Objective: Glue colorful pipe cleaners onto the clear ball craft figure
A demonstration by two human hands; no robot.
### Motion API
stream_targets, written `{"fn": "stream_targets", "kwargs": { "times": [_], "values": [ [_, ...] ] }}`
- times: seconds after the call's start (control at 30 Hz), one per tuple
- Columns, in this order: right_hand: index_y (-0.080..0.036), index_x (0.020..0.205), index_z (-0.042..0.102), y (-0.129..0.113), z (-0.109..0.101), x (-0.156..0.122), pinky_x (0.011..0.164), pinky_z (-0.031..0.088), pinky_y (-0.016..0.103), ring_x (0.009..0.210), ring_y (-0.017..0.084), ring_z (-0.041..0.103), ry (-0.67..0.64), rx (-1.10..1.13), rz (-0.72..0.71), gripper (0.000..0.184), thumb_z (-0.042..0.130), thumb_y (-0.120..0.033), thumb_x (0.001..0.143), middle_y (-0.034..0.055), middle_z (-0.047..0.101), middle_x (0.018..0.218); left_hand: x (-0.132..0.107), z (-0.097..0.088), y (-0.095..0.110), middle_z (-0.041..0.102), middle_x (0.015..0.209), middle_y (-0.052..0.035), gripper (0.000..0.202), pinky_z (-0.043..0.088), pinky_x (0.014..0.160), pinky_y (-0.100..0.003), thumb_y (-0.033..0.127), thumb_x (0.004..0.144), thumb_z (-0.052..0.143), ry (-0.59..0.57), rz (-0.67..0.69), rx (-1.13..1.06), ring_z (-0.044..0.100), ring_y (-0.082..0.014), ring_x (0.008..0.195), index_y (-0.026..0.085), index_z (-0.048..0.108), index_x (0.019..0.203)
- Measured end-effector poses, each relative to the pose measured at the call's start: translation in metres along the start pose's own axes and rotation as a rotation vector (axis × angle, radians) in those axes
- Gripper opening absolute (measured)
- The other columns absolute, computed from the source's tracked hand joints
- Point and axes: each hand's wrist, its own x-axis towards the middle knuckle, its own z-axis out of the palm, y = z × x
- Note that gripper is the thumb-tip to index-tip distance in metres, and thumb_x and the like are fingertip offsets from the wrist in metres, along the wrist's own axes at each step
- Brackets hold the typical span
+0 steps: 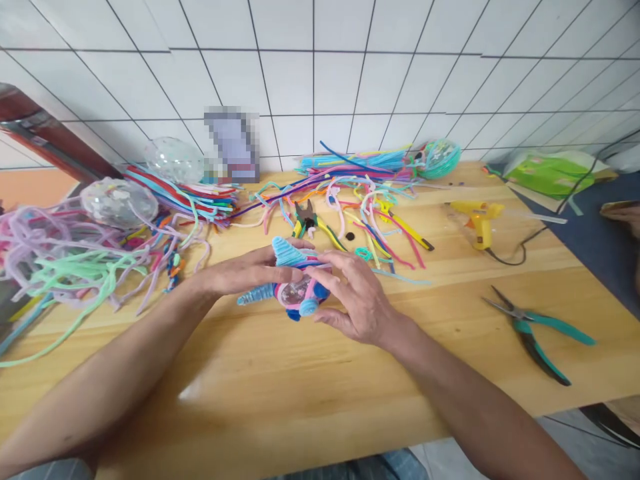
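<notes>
A small pipe-cleaner toy (297,291) is held between my two hands above the table. It has a clear, glittery middle, a light blue fin on top, a blue wrapped tail pointing left, and blue round pieces below. My left hand (255,272) grips it from the left and behind, thumb along its upper side; the far fingers are partly hidden. From the right, my right hand (356,293) is curled over the top of the toy, its fingertips touching the upper part and its thumb close to the lower right side.
Loose pipe cleaners (70,247) heap at the left by clear balls (120,202). Behind my hands lie cutting pliers (306,217) and pipe-cleaner scraps (377,230). At right are a yellow glue gun (481,220) with a cord and teal-handled long-nose pliers (520,317).
</notes>
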Motion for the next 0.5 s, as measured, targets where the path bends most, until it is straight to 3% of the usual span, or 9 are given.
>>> {"fn": "stream_targets", "kwargs": {
  "times": [0.23,0.5],
  "values": [
    [-0.019,0.143,0.071,0.0033,0.0008,-0.0022,0.110,0.060,0.050,0.129,0.030,0.071,0.086,-0.052,0.007,0.040,0.061,-0.044,0.113,0.0178,0.073,0.137,0.0029,0.0028,-0.0046,0.074,0.147,-0.0110,0.063,0.058,0.115,-0.046,0.054,0.097,0.081,0.017,0.049,-0.094,0.072,-0.0328,0.134,0.026,0.065,0.150],
    [-0.016,0.143,0.071,0.0037,-0.0033,-0.0008,0.109,0.060,0.049,0.130,0.030,0.071,0.078,-0.052,-0.001,0.046,0.051,-0.047,0.116,0.0200,0.074,0.135,0.0042,0.0073,-0.0027,0.073,0.148,-0.0110,0.063,0.058,0.115,-0.045,0.054,0.095,0.082,0.053,0.087,-0.127,0.070,-0.0337,0.136,0.023,0.067,0.147]
  ]
}}
